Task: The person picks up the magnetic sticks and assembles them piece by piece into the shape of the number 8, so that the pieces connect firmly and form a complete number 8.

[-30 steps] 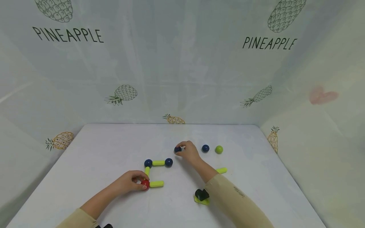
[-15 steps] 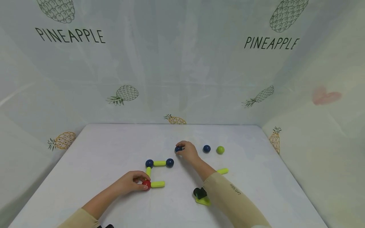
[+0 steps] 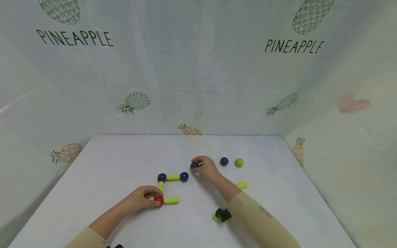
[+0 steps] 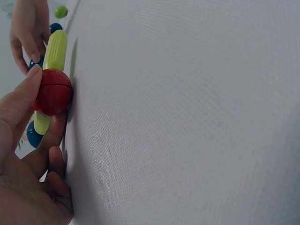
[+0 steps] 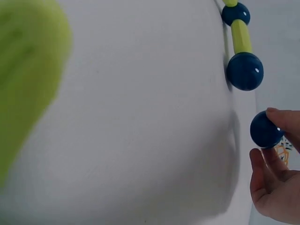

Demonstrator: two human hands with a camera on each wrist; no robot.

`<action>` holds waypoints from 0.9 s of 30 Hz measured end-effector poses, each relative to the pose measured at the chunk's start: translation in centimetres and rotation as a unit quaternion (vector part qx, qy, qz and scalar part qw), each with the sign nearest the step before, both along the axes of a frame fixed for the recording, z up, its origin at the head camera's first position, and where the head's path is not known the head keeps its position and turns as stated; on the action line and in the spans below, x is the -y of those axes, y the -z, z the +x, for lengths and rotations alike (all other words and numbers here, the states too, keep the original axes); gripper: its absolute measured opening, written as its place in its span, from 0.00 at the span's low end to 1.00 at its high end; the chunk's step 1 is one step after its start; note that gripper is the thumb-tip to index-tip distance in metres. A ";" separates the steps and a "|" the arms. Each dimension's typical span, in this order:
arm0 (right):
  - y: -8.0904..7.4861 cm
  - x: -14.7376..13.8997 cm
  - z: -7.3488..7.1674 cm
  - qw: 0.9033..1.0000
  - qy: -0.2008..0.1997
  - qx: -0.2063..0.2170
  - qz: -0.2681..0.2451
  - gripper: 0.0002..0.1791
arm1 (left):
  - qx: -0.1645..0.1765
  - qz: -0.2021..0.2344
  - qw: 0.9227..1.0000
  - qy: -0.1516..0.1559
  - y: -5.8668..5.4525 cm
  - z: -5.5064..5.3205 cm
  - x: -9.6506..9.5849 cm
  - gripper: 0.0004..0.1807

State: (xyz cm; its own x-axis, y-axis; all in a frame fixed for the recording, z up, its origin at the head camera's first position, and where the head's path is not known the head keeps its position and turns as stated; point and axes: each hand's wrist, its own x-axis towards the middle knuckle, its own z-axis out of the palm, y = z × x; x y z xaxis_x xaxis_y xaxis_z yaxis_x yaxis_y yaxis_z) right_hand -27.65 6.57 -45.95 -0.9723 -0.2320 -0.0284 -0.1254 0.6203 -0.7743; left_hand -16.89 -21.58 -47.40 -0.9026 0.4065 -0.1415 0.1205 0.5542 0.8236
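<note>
My left hand (image 3: 144,197) pinches a red ball (image 4: 54,92) between thumb and fingers. From that ball a yellow-green rod (image 3: 171,200) runs to the right and another rod (image 3: 161,186) runs away to a dark blue ball (image 3: 162,177). A third rod (image 3: 173,177) joins this ball to a second blue ball (image 3: 184,177), giving an open-sided shape. Beyond its far right end, my right hand (image 3: 206,168) pinches a separate blue ball (image 5: 265,130) by thumb and fingertips. A gap shows between the held ball and the joined ones.
Behind the right hand lie a loose blue ball (image 3: 224,161) and a green ball (image 3: 238,162). A yellow-green rod (image 3: 242,185) shows past the right forearm, and more yellow-green pieces (image 3: 216,217) lie partly under the black wrist camera (image 3: 223,215). Printed pineapple cloth surrounds the white table (image 3: 130,151).
The right hand has drawn slightly nearer with its blue ball, and the wrist has turned a little. The left hand keeps its grip on the red ball in the same place.
</note>
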 end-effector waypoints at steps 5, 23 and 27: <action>-0.5 -0.4 0.9 1.000 -0.019 0.009 0.014 0.18 | -0.003 -0.001 1.000 0.001 0.0 0.0 0.0 0.16; -2.0 -0.6 4.1 0.996 -0.075 0.041 0.012 0.22 | -0.006 -0.002 1.000 0.007 0.1 -0.1 0.1 0.16; -2.0 -0.6 4.6 0.995 -0.084 0.050 0.017 0.21 | -0.004 -0.002 1.000 0.005 0.0 -0.1 0.1 0.16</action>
State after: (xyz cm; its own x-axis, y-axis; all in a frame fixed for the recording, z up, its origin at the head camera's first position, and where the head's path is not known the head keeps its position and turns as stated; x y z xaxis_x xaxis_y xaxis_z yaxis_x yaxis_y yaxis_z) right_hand -23.07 7.17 -43.94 -0.9119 -0.3883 -0.1331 -0.1532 0.6226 -0.7674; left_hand -16.97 -21.63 -47.43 -0.9001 0.4142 -0.1354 0.1326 0.5564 0.8202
